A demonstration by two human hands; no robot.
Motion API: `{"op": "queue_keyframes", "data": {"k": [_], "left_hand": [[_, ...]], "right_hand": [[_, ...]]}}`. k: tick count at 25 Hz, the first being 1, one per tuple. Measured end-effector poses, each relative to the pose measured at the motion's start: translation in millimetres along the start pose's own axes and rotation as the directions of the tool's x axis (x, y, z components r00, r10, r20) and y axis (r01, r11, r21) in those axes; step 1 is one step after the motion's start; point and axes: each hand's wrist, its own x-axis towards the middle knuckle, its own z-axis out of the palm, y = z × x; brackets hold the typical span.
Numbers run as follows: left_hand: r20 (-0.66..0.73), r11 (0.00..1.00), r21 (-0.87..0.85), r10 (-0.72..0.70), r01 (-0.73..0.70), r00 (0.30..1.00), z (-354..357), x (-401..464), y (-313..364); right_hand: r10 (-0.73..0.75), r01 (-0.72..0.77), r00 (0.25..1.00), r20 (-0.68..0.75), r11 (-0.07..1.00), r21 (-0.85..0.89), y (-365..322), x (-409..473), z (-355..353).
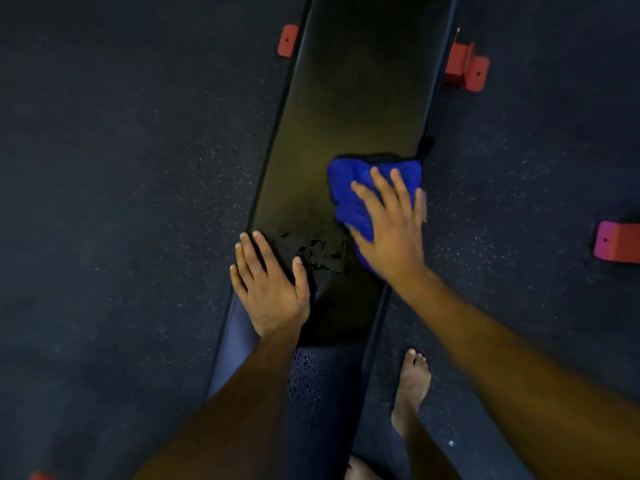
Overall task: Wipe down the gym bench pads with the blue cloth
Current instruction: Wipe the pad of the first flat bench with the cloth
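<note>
With spread fingers, the blue cloth is pressed by the right hand onto the bench surface; droplets beside the flat left hand remain unwiped.

Cloth on the bench, right side, under the right hand. Left hand rests on the bench's left edge.

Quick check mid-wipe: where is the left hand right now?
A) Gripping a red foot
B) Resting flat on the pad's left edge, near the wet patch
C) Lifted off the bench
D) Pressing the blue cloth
B: the left hand lies flat on the bench pad edge beside the droplets, while the right hand presses the blue cloth.
</note>
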Motion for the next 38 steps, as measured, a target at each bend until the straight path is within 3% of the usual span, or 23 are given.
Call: {"op": "queue_keyframes", "data": {"k": [2, 4, 6, 9, 14, 19, 22, 25, 27, 29, 31, 33, 35, 38], "left_hand": [[0.020, 1.000, -0.010, -0.004, 0.004, 1.000, -2, -1, 1], [0.025, 1.000, -0.001, 0.001, -0.001, 1.000, -2, 2, 1], [0.029, 1.000, 0.008, -0.004, 0.003, 1.000, -1, 1, 1], [0.022, 1.000, 0.009, 0.021, -0.021, 1.000, -2, -1, 0], [0.069, 0.999, -0.024, 0.035, -0.034, 0.997, -7, 0, 3], [0.209, 0.994, -0.111, 0.034, -0.011, 0.977, -20, 0, 2], [0.347, 0.986, -0.165, 0.090, -0.034, 0.934, -39, 5, -11], [0.435, 0.937, -0.314, 0.285, -0.152, 0.854, -76, 33, -46], [0.382, 0.873, -0.229, 0.487, -0.431, 0.785, -102, 63, -76], [0.327, 0.709, -0.113, 0.688, -0.696, 0.648, -114, 103, -94], [0.297, 0.510, -0.063, 0.830, -0.858, 0.472, -109, 145, -89], [0.287, 0.368, -0.094, 0.900, -0.925, 0.328, -93, 187, -69], [0.293, 0.257, -0.120, 0.932, -0.959, 0.213, -71, 220, -46], [0.340, 0.172, -0.193, 0.935, -0.966, 0.099, -39, 258, -36]], "right_hand": [[-0.085, 0.080, 0.995, 0.061, 0.994, 0.078, -3, -39, 0], [-0.108, 0.087, 0.993, 0.050, 0.946, 0.313, 5, -52, -9], [0.025, -0.015, 1.000, -0.011, 0.838, 0.545, 12, -52, -26], [0.340, -0.181, 0.936, -0.095, 0.694, 0.697, 14, -58, -53], [0.536, -0.273, 0.839, -0.090, 0.559, 0.783, -1, -114, -61], [0.632, -0.282, 0.750, -0.196, 0.573, 0.769, -46, -168, -65], [0.685, -0.313, 0.705, -0.184, 0.533, 0.786, -81, -177, -70], [0.678, -0.339, 0.720, -0.151, 0.534, 0.775, -100, -181, -79], [0.653, -0.360, 0.745, -0.138, 0.567, 0.741, -104, -181, -86], [0.665, -0.411, 0.731, -0.151, 0.606, 0.681, -107, -179, -85], [0.725, -0.485, 0.660, -0.197, 0.611, 0.625, -111, -166, -81], [0.769, -0.541, 0.593, -0.239, 0.600, 0.589, -116, -141, -67], [0.751, -0.586, 0.589, -0.297, 0.651, 0.482, -117, -106, -38], [0.719, -0.688, 0.614, -0.327, 0.690, 0.225, -118, -69, 26]]}}
